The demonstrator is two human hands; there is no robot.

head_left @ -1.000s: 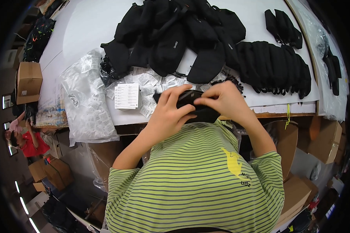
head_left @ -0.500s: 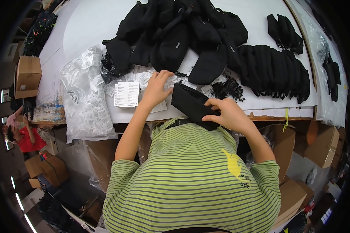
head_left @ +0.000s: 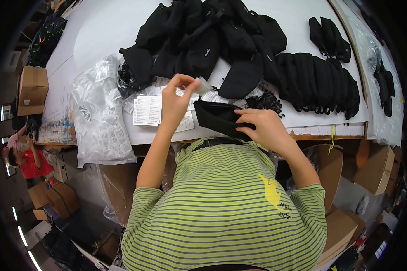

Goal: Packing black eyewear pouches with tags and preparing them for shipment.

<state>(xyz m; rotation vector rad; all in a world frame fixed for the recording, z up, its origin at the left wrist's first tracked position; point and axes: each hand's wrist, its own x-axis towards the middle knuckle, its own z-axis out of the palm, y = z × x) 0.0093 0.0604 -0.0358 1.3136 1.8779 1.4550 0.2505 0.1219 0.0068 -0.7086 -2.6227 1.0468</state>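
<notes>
White desk (head_left: pixel 99 40) carries a heap of black pouches (head_left: pixel 203 40) and a clear bag (head_left: pixel 99 122) of small packets at the left. At its near edge the right hand (head_left: pixel 264 126) grips one black pouch (head_left: pixel 217 118), fingers curled over it. The left hand (head_left: pixel 176 97), just above, pinches a small packet (head_left: pixel 203 86) between thumb and fingertips.
</notes>
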